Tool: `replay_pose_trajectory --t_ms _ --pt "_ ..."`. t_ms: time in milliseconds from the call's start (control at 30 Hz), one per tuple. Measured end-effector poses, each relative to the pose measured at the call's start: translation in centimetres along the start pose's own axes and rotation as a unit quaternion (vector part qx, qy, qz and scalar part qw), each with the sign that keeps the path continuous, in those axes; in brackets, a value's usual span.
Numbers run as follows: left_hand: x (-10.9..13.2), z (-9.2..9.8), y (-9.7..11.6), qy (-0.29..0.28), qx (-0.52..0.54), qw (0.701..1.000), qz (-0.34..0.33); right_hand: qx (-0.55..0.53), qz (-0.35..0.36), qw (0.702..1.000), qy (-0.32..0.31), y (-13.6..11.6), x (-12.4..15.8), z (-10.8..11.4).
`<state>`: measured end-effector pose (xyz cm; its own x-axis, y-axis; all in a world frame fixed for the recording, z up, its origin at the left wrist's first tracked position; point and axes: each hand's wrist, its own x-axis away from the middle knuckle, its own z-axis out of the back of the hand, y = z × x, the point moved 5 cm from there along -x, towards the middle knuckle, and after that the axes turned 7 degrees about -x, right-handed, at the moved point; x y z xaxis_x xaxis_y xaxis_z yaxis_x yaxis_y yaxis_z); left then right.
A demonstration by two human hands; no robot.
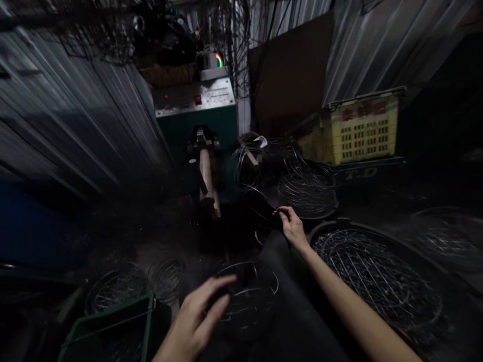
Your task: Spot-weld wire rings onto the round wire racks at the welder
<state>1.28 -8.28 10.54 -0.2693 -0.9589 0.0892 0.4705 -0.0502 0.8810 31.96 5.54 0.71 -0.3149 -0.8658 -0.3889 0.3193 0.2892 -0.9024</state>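
My right hand (292, 226) is closed in a pinch on a thin shiny metal wire (258, 191), which reaches up and left from the fingertips. Low in the view, my left hand (199, 311) has its index finger and thumb stretched apart, with nothing seen between them. Just right of it, over my dark lap, lies a round wire grid (245, 290) with a curved rim and a few bars. The wire's lower end is hard to make out in the dark. Ahead stands a green machine (173, 128) with a thick protruding arm (206, 173).
To the right, a black tub (320, 226) holds many short metal pieces and a round grid. Coiled wires (305, 188) lie in a basin behind it. A yellow crate (364, 130) is farther back. At lower left are a green bin (151, 301) and wire rings (166, 276).
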Motion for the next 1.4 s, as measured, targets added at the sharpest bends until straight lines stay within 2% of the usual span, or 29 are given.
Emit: replay_pose_trajectory --t_ms 33,100,167,200,300,367,400,533,667,733,800,867,933,1033,1067,1200,1267,1333,1367,1400 --pt "-2.1 0.4 2.3 0.002 -0.032 0.997 -0.067 -0.006 0.0 1.0 0.002 -0.1 -0.1 0.2" --pt "-6.8 0.1 6.4 0.01 -0.078 0.974 -0.211 -0.009 0.0 1.0 -0.002 -0.3 -0.1 0.4" --pt "-12.4 -1.2 8.5 0.041 -0.13 0.944 -0.301 -0.013 -0.001 1.0 -0.004 -0.6 0.1 0.7" --pt "-15.4 -2.1 8.8 0.039 -0.16 0.935 -0.313 -0.016 -0.001 1.0 -0.003 -0.7 0.2 0.9" --pt "-23.8 -4.3 7.7 0.006 -0.221 0.943 -0.248 -0.03 0.004 1.0 -0.002 -1.2 0.4 1.4" --pt "-27.9 -4.8 6.4 -0.017 -0.22 0.96 -0.171 -0.047 0.001 0.999 0.009 -1.4 0.5 2.0" --pt "-29.2 -4.9 6.0 -0.022 -0.218 0.964 -0.153 -0.059 -0.003 0.998 0.024 -1.4 0.5 2.4" --pt "-31.7 -4.4 4.8 -0.024 -0.204 0.969 -0.137 -0.145 -0.028 0.982 0.118 -2.0 0.1 4.5" --pt "-32.4 -4.0 4.1 0.002 -0.191 0.975 -0.112 -0.308 -0.015 0.918 0.251 -3.9 -1.0 7.1" --pt "-32.3 -4.2 4.6 0.022 -0.157 0.981 -0.109 -0.348 -0.006 0.9 0.263 -5.1 -1.7 8.0" --pt "-31.5 -5.0 6.0 0.029 -0.057 0.992 -0.112 -0.371 -0.014 0.894 0.25 -6.2 -1.9 8.7" --pt "-29.4 -6.0 7.9 0.011 0.063 0.991 -0.12 -0.395 -0.029 0.883 0.251 -6.7 -1.4 9.4" --pt "-26.2 -6.3 10.3 0.006 0.091 0.982 -0.167 -0.407 -0.041 0.877 0.251 -7.0 -0.2 9.9" --pt "-20.1 -4.3 13.1 0.098 0.028 0.96 -0.26 -0.393 -0.072 0.896 0.196 -7.0 1.9 9.8" --pt "-18.1 -3.6 13.5 0.103 -0.009 0.957 -0.271 -0.378 -0.083 0.906 0.173 -7.0 2.6 9.6" --pt "-10.2 -1.4 13.3 0.024 -0.167 0.951 -0.26 -0.234 -0.117 0.963 0.065 -8.6 5.3 8.3" --pt "-6.5 0.0 13.0 -0.014 -0.179 0.961 -0.212 -0.132 -0.116 0.984 -0.034 -11.1 6.4 7.1" --pt "-3.6 1.7 13.3 -0.026 -0.178 0.971 -0.158 -0.067 -0.087 0.987 -0.115 -14.5 7.1 6.0" --pt "-2.6 2.8 13.8 -0.009 -0.175 0.974 -0.141 -0.054 -0.062 0.988 -0.131 -16.4 7.1 5.7" --pt "-1.9 4.0 14.3 0.021 -0.174 0.976 -0.127 -0.057 -0.035 0.992 -0.111 -18.3 6.8 5.7"
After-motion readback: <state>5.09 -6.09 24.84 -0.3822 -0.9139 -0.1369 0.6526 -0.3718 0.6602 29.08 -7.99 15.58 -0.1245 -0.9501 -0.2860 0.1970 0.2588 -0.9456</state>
